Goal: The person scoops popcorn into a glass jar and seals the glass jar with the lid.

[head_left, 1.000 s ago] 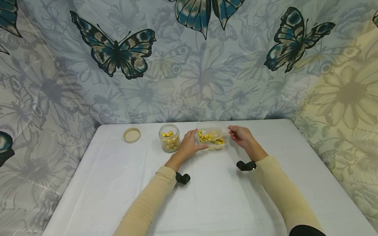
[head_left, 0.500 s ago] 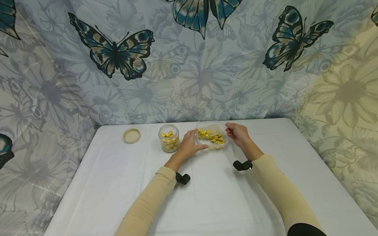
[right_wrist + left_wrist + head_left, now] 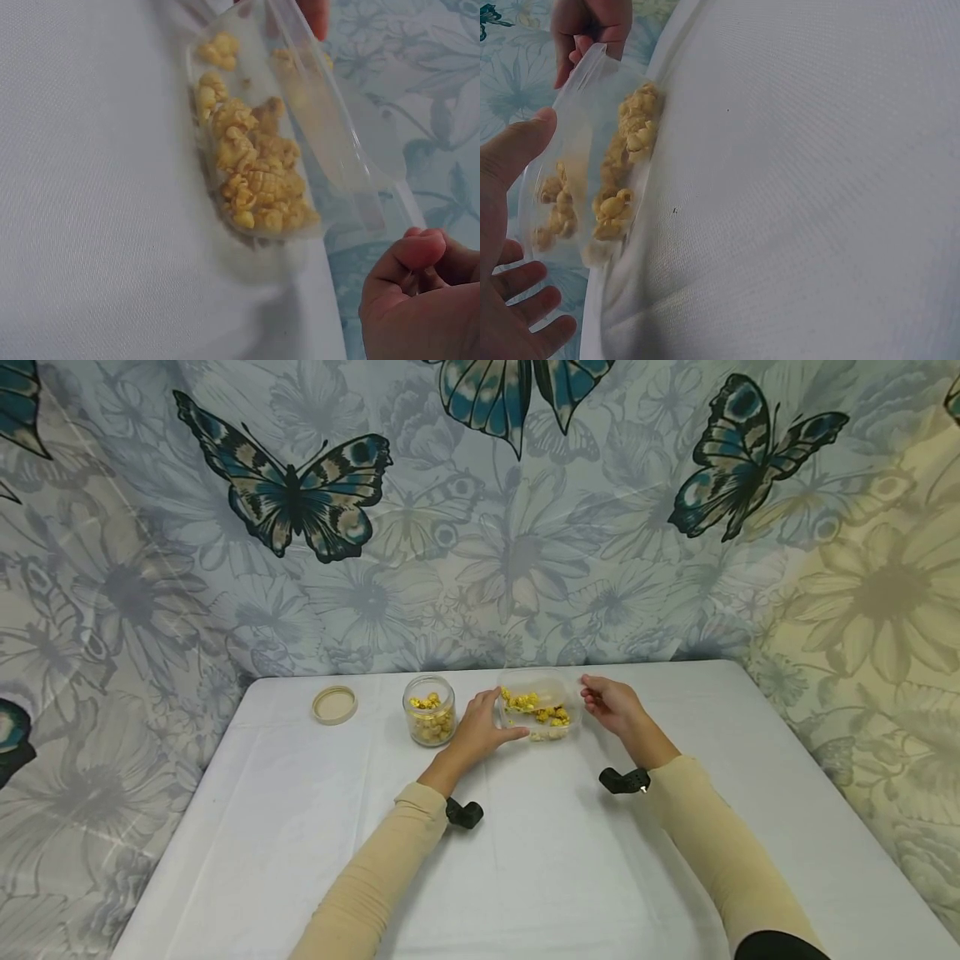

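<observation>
A clear plastic container with yellow popcorn in it stands near the table's far edge. Against its left side rests my left hand, thumb and fingers spread and fairly straight. My right hand is at the container's right side, fingers curled. In the right wrist view it pinches the thin handle of a translucent scoop, whose bowl is over the container beside popcorn. Just left of my left hand is a glass jar, lidless and partly filled with popcorn.
A round beige-rimmed lid lies on the white-covered table, left of the jar. Behind the table hangs a flower and butterfly patterned cloth, close to the far edge.
My right hand moved slightly left over the container with the scoop, then back right. Popcorn in the container shifted a little. My left hand has stayed where it was.
</observation>
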### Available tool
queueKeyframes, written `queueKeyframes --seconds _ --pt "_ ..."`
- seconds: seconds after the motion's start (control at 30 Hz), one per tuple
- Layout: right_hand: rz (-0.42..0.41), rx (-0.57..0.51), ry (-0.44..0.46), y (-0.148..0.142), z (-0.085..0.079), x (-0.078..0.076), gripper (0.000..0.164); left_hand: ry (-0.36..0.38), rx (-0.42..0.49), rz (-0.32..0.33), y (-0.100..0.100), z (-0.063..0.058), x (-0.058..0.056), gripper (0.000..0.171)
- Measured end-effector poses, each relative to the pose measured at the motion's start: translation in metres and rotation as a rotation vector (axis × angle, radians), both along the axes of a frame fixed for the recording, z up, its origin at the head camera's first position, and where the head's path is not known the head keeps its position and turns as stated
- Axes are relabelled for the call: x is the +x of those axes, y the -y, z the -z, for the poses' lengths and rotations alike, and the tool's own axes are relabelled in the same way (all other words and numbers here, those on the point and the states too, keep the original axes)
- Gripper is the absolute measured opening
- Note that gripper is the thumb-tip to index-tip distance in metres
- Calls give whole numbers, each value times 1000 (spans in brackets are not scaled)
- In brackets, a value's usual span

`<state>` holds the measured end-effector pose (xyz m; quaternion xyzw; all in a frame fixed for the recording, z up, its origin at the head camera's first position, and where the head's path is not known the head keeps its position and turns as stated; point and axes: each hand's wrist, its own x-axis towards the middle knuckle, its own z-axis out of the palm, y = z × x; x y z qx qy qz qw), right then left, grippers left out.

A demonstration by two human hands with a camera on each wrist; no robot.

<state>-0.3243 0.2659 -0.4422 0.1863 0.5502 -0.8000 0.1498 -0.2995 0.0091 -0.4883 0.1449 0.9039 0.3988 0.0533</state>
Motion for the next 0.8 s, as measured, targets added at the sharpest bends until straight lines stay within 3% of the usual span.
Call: queueKeyframes --seconds 0.4,0.8 --pt "1 55 -27 10 1 -4 10 15 5 -4 -1 0 0 94" --pt "-17 -53 37 -5 4 -6 22 50 34 -16 0 -4 1 95"
